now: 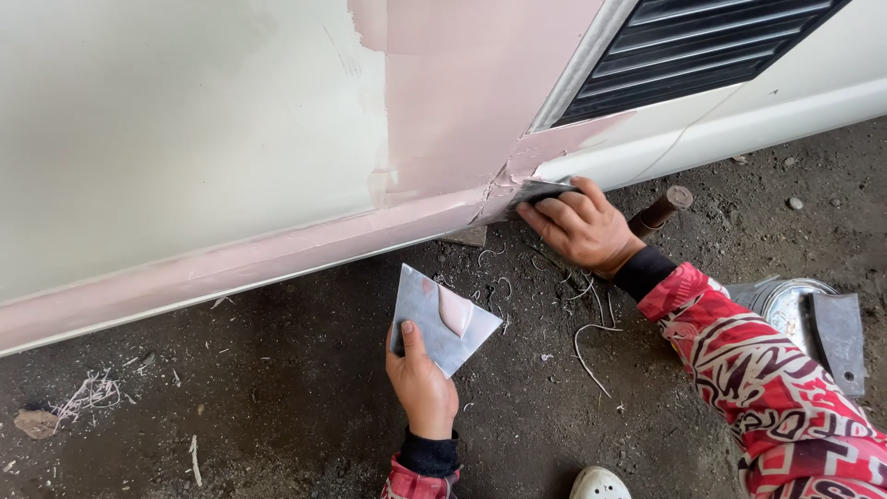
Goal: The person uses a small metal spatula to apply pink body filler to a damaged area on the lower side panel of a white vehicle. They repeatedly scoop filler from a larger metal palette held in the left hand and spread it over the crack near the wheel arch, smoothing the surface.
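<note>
Filler, pink, is spread along the lower edge of the pale vehicle panel [185, 139]. A dark spreader [539, 191] is pressed against that edge by the right hand [582, 226], fingers closed over it. A metal mixing plate [442, 319] (a pink dab on it) is gripped by the left hand [422, 383], just below the panel. A tin [785, 305] and scraper [839, 340] are seen on the dirt floor [277, 407].

Two hands: left hand [423, 383], right hand [580, 226]. Two metal plates: one [442, 319] with a single pink putty dab [455, 310], another [839, 340] on the one tin [781, 300]. One spreader [536, 192], one vent [688, 46], one shoe tip [599, 483].
</note>
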